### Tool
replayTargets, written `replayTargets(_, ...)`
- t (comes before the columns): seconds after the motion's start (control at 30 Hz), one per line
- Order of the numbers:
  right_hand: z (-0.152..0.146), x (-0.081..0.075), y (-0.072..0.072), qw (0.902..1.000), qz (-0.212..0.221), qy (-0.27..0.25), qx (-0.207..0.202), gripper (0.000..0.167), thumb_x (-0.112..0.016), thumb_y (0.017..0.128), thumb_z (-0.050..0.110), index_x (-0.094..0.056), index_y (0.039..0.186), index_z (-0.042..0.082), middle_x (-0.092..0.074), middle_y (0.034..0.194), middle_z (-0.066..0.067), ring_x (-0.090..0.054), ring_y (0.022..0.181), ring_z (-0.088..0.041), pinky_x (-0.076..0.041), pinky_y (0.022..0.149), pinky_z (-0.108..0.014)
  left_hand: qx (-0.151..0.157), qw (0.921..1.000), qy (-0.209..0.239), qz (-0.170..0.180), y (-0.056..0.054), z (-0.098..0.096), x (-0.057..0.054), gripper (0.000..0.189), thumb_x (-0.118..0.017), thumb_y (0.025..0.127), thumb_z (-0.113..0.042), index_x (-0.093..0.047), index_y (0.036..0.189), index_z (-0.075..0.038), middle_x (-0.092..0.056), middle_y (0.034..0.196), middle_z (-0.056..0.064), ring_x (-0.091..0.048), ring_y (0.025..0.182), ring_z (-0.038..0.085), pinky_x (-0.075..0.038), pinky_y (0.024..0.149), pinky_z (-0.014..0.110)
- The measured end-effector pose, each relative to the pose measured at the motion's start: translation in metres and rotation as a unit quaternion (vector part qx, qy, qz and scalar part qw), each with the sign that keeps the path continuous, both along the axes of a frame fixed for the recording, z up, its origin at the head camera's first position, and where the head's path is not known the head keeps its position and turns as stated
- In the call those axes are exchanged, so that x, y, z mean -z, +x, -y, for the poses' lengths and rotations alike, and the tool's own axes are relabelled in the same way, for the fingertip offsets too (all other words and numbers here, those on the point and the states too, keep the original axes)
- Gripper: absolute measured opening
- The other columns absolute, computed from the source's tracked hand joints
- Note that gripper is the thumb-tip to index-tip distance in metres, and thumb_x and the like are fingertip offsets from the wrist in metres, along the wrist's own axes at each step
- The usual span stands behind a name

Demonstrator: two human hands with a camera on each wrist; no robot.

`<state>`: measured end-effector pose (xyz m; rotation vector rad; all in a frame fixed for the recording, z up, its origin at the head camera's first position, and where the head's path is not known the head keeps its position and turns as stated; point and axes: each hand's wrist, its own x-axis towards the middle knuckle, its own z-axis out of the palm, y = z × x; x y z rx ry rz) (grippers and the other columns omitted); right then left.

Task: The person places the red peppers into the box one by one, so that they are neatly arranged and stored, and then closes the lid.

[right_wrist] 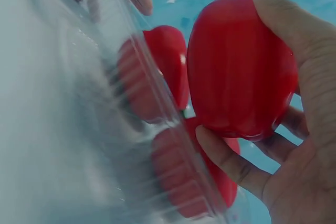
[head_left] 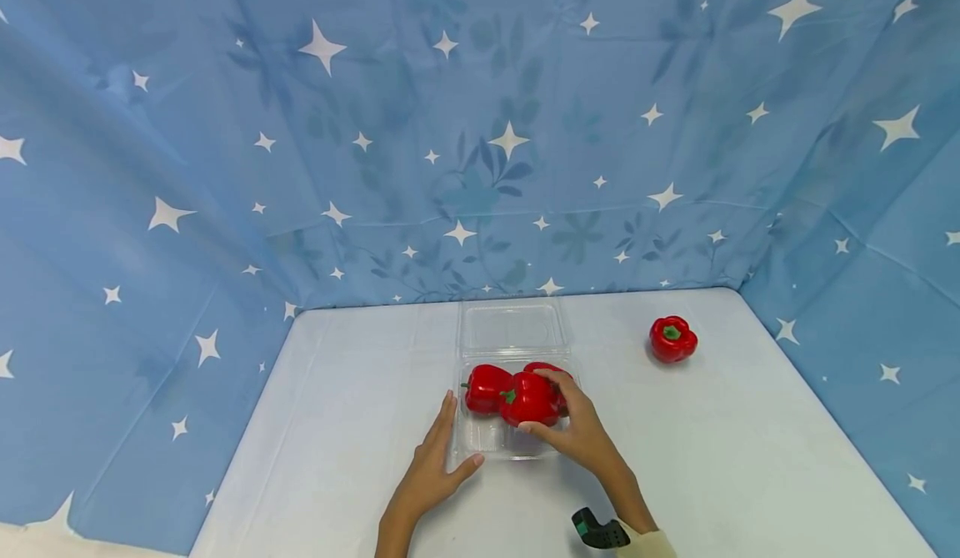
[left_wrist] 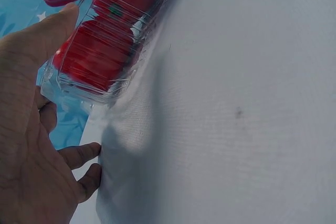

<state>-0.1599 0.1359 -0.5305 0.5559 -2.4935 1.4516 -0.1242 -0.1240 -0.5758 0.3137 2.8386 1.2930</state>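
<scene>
My right hand point(head_left: 573, 424) grips a red bell pepper point(head_left: 530, 399) with a green stem, its fingers curled round the far side and the thumb in front. In the right wrist view this bell pepper point(right_wrist: 241, 66) is above the rim of a clear plastic clamshell box point(head_left: 491, 441). Two other red bell peppers lie in the box: one at the left point(head_left: 486, 389), one at the back right point(head_left: 546, 367), partly hidden. My left hand point(head_left: 429, 470) is at the box's left front corner, fingers straight and thumb spread; the left wrist view shows its thumb at the box rim.
The box's hinged lid point(head_left: 513, 326) lies open toward the back of the white table point(head_left: 352, 391). Another red bell pepper point(head_left: 672, 339) stands at the back right of the table. A blue curtain with white stars point(head_left: 420, 124) hangs behind and along both sides.
</scene>
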Motion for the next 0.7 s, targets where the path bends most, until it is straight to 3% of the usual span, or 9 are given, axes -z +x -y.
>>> replayTargets(0.13, 0.006, 0.002, 0.004, 0.9996, -0.017, 0.021, -0.008, 0.078, -0.088, 0.069, 0.036, -0.052, 0.136, 0.016, -0.057, 0.131, 0.0, -0.058, 0.117, -0.024, -0.059, 0.085, -0.04, -0.001, 1.0, -0.002, -0.002, 0.0, 0.001, 0.0, 0.093, -0.065, 0.087, -0.053, -0.014, 0.158, -0.022, -0.017, 0.164, 0.001, -0.029, 0.147, 0.036, -0.03, 0.097, 0.08)
replayTargets(0.3, 0.015, 0.006, 0.007, 0.9982, -0.008, 0.06, 0.0, 0.081, -0.087, 0.068, 0.046, -0.054, 0.137, 0.02, -0.058, 0.131, 0.003, -0.059, 0.12, -0.022, -0.058, 0.085, -0.041, -0.002, 1.0, -0.002, -0.001, 0.0, 0.001, 0.0, 0.094, -0.065, 0.086, -0.053, -0.014, 0.158, -0.023, -0.017, 0.164, 0.0, -0.03, 0.146, 0.037, -0.03, 0.096, 0.081)
replayTargets(0.7, 0.034, 0.012, 0.01, 0.9933, -0.025, 0.11, 0.021, 0.079, -0.086, 0.066, 0.051, -0.055, 0.133, 0.023, -0.061, 0.126, 0.002, -0.062, 0.116, -0.021, -0.057, 0.088, -0.043, 0.009, 0.9999, 0.007, -0.007, 0.0, 0.002, 0.0, 0.095, -0.064, 0.086, -0.056, -0.012, 0.159, -0.023, -0.016, 0.164, 0.0, -0.028, 0.147, 0.036, -0.029, 0.096, 0.082)
